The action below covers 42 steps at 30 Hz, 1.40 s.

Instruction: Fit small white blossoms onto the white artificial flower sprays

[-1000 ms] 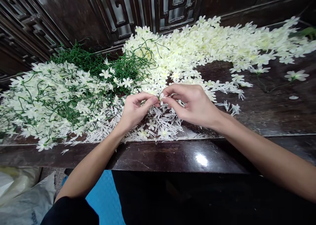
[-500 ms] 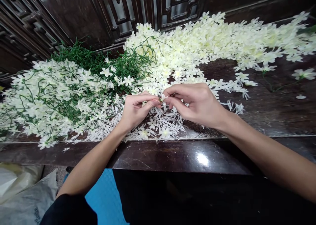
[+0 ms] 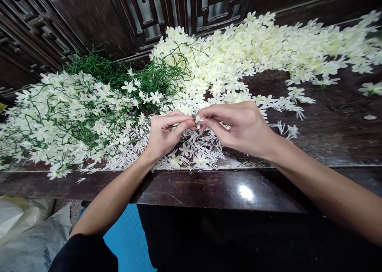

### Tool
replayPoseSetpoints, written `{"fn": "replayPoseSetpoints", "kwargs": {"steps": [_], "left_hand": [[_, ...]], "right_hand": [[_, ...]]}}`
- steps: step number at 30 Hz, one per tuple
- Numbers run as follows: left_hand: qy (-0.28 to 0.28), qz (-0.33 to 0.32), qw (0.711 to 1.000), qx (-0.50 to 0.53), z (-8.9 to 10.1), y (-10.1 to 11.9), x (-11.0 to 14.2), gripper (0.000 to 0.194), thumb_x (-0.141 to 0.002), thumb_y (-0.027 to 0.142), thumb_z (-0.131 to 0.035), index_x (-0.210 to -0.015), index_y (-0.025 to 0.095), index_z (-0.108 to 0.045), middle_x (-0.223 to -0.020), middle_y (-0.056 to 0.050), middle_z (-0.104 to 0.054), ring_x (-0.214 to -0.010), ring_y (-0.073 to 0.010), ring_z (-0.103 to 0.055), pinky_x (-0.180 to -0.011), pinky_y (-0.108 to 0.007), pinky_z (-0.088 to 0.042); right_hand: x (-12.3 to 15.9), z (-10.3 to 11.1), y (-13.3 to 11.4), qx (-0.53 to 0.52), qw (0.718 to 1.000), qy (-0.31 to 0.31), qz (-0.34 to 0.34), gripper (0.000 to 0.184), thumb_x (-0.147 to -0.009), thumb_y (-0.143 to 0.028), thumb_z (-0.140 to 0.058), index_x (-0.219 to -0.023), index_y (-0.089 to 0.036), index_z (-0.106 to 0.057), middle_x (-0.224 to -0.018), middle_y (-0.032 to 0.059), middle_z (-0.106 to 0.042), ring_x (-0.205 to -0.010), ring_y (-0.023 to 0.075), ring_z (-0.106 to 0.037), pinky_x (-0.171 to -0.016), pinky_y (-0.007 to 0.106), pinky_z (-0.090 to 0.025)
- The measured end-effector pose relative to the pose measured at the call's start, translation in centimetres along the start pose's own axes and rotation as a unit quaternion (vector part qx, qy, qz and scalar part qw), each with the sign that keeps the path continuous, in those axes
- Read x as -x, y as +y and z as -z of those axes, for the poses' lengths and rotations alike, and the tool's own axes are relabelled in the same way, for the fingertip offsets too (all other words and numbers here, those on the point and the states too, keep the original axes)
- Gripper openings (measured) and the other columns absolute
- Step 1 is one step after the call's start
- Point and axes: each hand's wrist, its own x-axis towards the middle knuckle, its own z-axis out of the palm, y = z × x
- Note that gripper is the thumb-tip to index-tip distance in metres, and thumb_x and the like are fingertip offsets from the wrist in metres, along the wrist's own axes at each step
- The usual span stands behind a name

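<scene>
Both hands meet over the middle of a dark wooden table (image 3: 209, 190). My left hand (image 3: 165, 133) and my right hand (image 3: 238, 127) each pinch the same small white artificial flower (image 3: 197, 119) between thumb and forefinger. Under the hands lies a scatter of white plastic stamen pieces (image 3: 197, 150). A heap of loose cream flower heads (image 3: 253, 53) stretches behind and to the right. To the left sits a pile of flowers on green wire stems (image 3: 74, 113).
Carved dark wooden panels (image 3: 179, 5) stand right behind the table. A few single flowers (image 3: 370, 89) lie at the far right. White plastic bags (image 3: 26, 232) rest on the floor at lower left, beside a blue surface (image 3: 125, 240).
The hands keep pinching the small flower, with only slight finger shifts. The view has drifted a little, so everything sits slightly lower and to the right.
</scene>
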Motion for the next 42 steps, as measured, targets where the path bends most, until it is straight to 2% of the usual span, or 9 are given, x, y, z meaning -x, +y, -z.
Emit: {"fn": "replayPoseSetpoints", "kwargs": {"steps": [6,12,20,22,26,32,36,37,42], "left_hand": [[0.009,-0.042,0.999,-0.012,-0.1,-0.1,0.0,0.017,-0.082,0.011,-0.069,-0.086,0.025,-0.077,-0.070,-0.002,-0.075,-0.065,-0.0115,-0.065,-0.058,-0.025,-0.054],[0.017,-0.127,0.990,-0.062,0.0,-0.5,0.0,0.026,-0.080,0.007,-0.069,-0.096,0.027,-0.075,-0.073,-0.001,-0.075,-0.065,-0.0116,-0.065,-0.053,-0.024,-0.055],[0.022,-0.208,0.964,-0.162,0.3,-0.7,0.0,0.020,-0.081,0.007,-0.068,-0.093,0.023,-0.074,-0.072,0.001,-0.074,-0.064,-0.0120,-0.063,-0.056,-0.027,-0.054],[0.011,-0.201,0.965,-0.166,0.3,-0.5,-0.1,0.018,-0.083,0.010,-0.066,-0.092,0.024,-0.073,-0.072,0.001,-0.074,-0.064,-0.0117,-0.063,-0.057,-0.027,-0.054],[0.010,-0.143,0.977,-0.158,0.3,-0.2,-0.5,0.010,-0.088,0.021,-0.064,-0.088,0.024,-0.073,-0.072,0.000,-0.073,-0.066,-0.0118,-0.063,-0.059,-0.027,-0.053],[0.024,-0.103,0.978,-0.178,0.7,0.0,-0.7,0.009,-0.088,0.022,-0.064,-0.085,0.020,-0.073,-0.075,-0.003,-0.074,-0.068,-0.0133,-0.064,-0.063,-0.028,-0.053],[0.031,-0.104,0.976,-0.188,0.8,0.0,-0.8,0.009,-0.087,0.021,-0.064,-0.085,0.019,-0.072,-0.075,-0.003,-0.074,-0.068,-0.0133,-0.064,-0.063,-0.028,-0.052],[0.027,-0.111,0.975,-0.189,0.8,0.0,-0.8,0.008,-0.087,0.020,-0.065,-0.085,0.019,-0.072,-0.076,-0.003,-0.074,-0.068,-0.0133,-0.064,-0.063,-0.028,-0.052],[0.007,-0.123,0.973,-0.194,0.6,0.0,-0.8,0.007,-0.087,0.018,-0.065,-0.089,0.018,-0.072,-0.077,-0.004,-0.075,-0.068,-0.0125,-0.064,-0.064,-0.026,-0.051]], "right_hand": [[0.1,0.0,-0.2,0.047,0.999,0.003,0.017,0.018,-0.085,-0.001,-0.055,-0.090,-0.015,-0.065,-0.070,0.0025,-0.071,-0.055,0.0112,-0.064,-0.046,0.023,-0.051],[0.0,0.0,-0.5,0.039,0.999,0.001,-0.011,0.017,-0.085,-0.004,-0.056,-0.089,-0.018,-0.065,-0.072,0.0013,-0.071,-0.055,0.0120,-0.064,-0.046,0.024,-0.051],[0.1,-0.2,-0.4,0.029,0.999,-0.014,-0.008,0.017,-0.086,-0.005,-0.054,-0.085,-0.017,-0.066,-0.070,0.0007,-0.070,-0.055,0.0126,-0.064,-0.048,0.026,-0.052],[0.1,-0.1,-0.4,0.025,0.999,-0.016,-0.017,0.016,-0.087,-0.006,-0.054,-0.084,-0.017,-0.066,-0.069,0.0007,-0.070,-0.054,0.0128,-0.063,-0.046,0.026,-0.050],[-0.2,0.4,-0.4,-0.009,0.998,-0.004,-0.069,0.013,-0.088,-0.011,-0.056,-0.086,-0.020,-0.066,-0.072,0.0009,-0.069,-0.055,0.0139,-0.062,-0.045,0.029,-0.049],[-0.5,1.3,-0.3,-0.030,0.992,-0.006,-0.124,0.007,-0.086,-0.019,-0.062,-0.089,-0.023,-0.067,-0.084,0.0032,-0.071,-0.076,0.0193,-0.067,-0.071,0.036,-0.059],[-0.6,1.5,-0.1,-0.043,0.987,-0.043,-0.148,0.039,-0.079,-0.031,-0.071,-0.115,-0.018,-0.064,-0.112,0.0107,-0.069,-0.100,0.0266,-0.066,-0.084,0.044,-0.058],[-0.6,1.4,-0.1,-0.042,0.987,-0.046,-0.146,0.042,-0.079,-0.032,-0.071,-0.117,-0.017,-0.064,-0.114,0.0114,-0.068,-0.102,0.0270,-0.066,-0.085,0.046,-0.057],[-0.7,1.2,-0.1,-0.020,0.993,-0.034,-0.110,0.013,-0.085,-0.020,-0.061,-0.092,-0.019,-0.073,-0.086,0.0039,-0.074,-0.075,0.0185,-0.068,-0.070,0.038,-0.058]]}}
